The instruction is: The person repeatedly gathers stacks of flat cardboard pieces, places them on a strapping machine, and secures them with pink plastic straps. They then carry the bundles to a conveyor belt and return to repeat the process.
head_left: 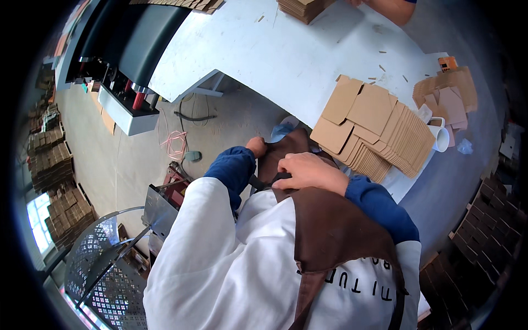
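Observation:
I wear a brown apron [341, 225] over a white top with blue sleeves. My left hand [256, 147] is closed at the apron's left edge, below the waist, with the cloth bunched beside its fingers. Across the apron's waist lies my right hand [314, 171], its fingers curled down on the cloth next to a black strap-like piece [281, 177]. What those fingertips hold is partly hidden under the hand. Just beyond my right hand, a slanting stack of flat brown cardboard blanks [379, 124] lies on the white table [264, 55].
A white mug [440, 135] and more cardboard pieces [448, 96] lie past the stack. Another person's arm [390, 8] reaches in at the far edge beside a second stack [305, 8]. A machine with a black roller [154, 44] stands left. Cables [175, 144] cross the floor.

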